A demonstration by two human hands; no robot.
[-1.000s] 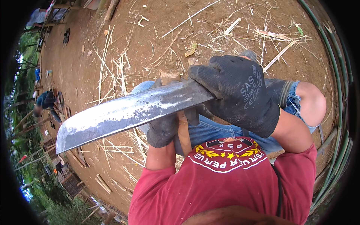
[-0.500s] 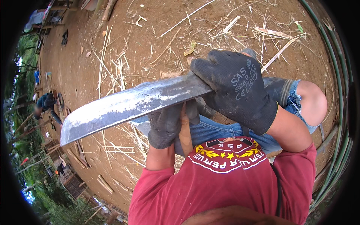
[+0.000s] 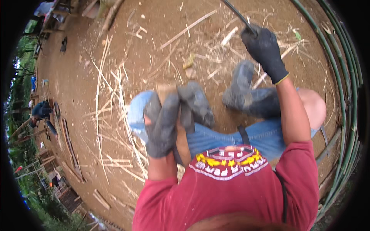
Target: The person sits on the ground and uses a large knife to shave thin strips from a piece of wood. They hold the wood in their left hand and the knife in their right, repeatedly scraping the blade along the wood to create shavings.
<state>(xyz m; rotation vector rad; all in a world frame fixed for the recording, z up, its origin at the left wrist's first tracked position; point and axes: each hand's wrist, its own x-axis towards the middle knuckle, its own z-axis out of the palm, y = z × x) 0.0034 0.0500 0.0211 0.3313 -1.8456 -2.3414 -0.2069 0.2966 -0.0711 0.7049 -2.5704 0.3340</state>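
Just left of the frame's centre, we see the gloved left hand point(image 3: 163, 125) with its fingers curled closed around a brown piece of wood point(image 3: 182, 141), which lies over the lap between the jeans point(image 3: 139, 106) at the knee and the red shirt point(image 3: 227, 192). We judge that this close grip, tucked against the body, steadies the wood. Toward the upper right of the frame, the gloved right hand point(image 3: 265, 50) has its fingers wrapped tight around a knife point(image 3: 236, 12), whose dark blade shows only as a thin line running past the top edge. The arm is stretched out, probably so the blade is well clear of the legs.

Beneath all this we find brown earth point(image 3: 77, 84), in an open-air yard. At the far left are trees point(image 3: 25, 111) and another person point(image 3: 41, 111) bending near long boards point(image 3: 70, 146), too blurred to tell more. Pale strips point(image 3: 115, 161) litter the ground from left of centre to upper right. Dark boots point(image 3: 266, 103) rest among them, and green poles point(image 3: 344, 107) curve along the right rim.
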